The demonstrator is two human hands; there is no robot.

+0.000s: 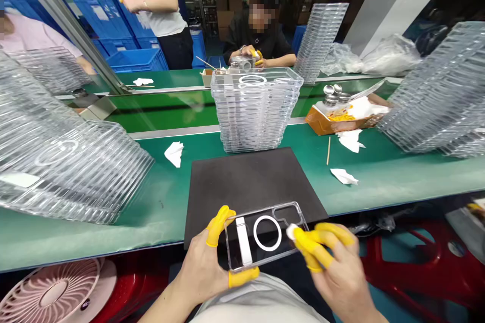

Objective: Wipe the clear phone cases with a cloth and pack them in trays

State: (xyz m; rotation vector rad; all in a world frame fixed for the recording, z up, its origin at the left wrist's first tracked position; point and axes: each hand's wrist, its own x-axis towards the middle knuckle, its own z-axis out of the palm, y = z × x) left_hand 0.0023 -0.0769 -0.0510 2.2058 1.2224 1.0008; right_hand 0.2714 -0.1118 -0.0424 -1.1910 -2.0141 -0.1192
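My left hand, with yellow finger cots on thumb and forefinger, grips the left end of a clear phone case. The case has a white ring, a white strip and a camera cutout at its upper right. It is held tilted over the near edge of a black mat. My right hand, also in yellow finger cots, pinches a small white wad, perhaps cloth or tissue, at the right part of the case, near the cutout. Whether the wad touches the case I cannot tell.
A stack of clear trays stands behind the mat; more stacks lean at left and right. Crumpled white tissues, a thin stick and a cardboard box lie at right. A co-worker sits opposite.
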